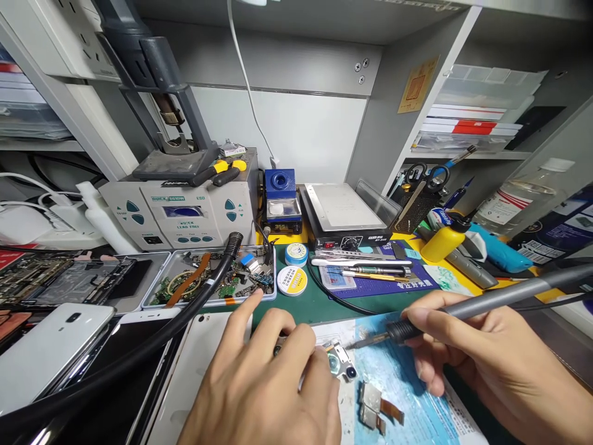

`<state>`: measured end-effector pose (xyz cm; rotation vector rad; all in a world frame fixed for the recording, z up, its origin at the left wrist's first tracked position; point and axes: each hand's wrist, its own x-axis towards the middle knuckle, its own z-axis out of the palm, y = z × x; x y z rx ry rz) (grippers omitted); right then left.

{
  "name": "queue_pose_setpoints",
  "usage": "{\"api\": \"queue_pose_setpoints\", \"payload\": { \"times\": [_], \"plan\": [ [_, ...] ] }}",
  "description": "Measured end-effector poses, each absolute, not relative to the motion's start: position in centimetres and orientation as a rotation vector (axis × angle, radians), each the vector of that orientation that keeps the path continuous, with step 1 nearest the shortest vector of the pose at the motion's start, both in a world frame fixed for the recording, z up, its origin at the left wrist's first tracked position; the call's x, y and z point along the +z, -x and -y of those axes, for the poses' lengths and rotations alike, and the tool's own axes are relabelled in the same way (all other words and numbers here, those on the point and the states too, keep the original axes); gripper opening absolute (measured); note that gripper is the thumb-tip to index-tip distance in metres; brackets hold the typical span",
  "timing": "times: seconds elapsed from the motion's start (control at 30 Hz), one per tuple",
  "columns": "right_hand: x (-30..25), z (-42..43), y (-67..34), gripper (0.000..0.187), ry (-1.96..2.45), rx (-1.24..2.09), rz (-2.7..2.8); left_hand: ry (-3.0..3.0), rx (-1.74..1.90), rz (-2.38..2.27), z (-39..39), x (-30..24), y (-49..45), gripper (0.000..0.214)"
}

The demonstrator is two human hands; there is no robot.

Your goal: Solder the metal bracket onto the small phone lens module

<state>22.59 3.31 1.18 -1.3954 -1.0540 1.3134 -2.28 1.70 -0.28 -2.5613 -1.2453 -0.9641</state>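
My right hand (467, 352) grips a soldering iron (463, 309) with a dark handle and a black ribbed collar. Its tip points left and reaches the edge of a small phone camera module (340, 360) with round lenses. My left hand (273, 383) is curled over that module and steadies it from the left, hiding part of it. Its thumb is out of sight, and one finger stretches toward the parts tray. On the blue-and-white sheet (398, 371) under the work lies a metal camera part (370, 405) with brown flex cables, touched by neither hand.
A tray (277, 284) of circuit boards sits beyond my left hand, crossed by a thick black hose (199, 293). Phones (78, 346) lie at the left. Behind stand a hot-air station (180, 213), a heating plate (345, 207), round tins (291, 280), tweezers and a yellow bottle (442, 243).
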Motion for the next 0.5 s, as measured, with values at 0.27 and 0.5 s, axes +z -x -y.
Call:
{"api": "queue_pose_setpoints", "payload": {
  "times": [0.27,0.5],
  "plan": [
    [2.0,-3.7,-22.0,0.044,1.342,1.433,0.924,2.578,-1.008,1.224,-1.5,-0.2,2.4,0.014],
    [2.6,-3.7,-22.0,0.043,1.272,1.512,0.928,2.627,-0.93,1.255,-1.6,0.2,2.5,0.017]
  ]
}}
